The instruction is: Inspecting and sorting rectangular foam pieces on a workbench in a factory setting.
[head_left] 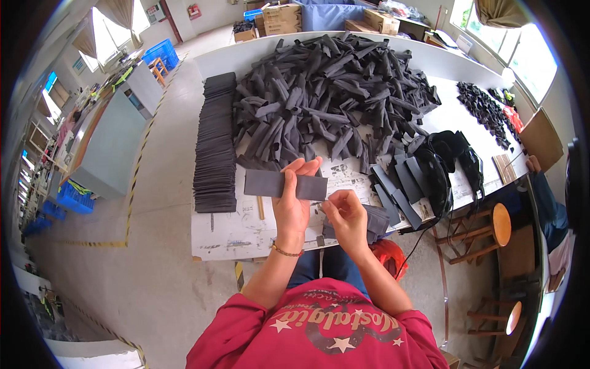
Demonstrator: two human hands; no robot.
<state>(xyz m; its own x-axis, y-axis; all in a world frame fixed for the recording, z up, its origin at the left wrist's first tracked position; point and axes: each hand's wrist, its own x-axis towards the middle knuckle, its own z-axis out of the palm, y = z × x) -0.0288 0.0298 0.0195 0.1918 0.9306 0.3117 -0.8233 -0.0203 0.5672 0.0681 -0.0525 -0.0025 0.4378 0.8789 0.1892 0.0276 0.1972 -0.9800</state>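
The flat rectangular foam strip [284, 184] held in the left hand [293, 203] is dark grey, like the big heap of rolled foam pieces [332, 86] behind it. Left of that heap, the neat stack of flat sheets [216, 147] is near black. The worktable top [233, 230] is white with printed paper. The sleeves [319, 332] are red with white stars. The round stool seat [501, 224] right of the table is orange-brown; the crate [161, 54] far left of the heap is blue.
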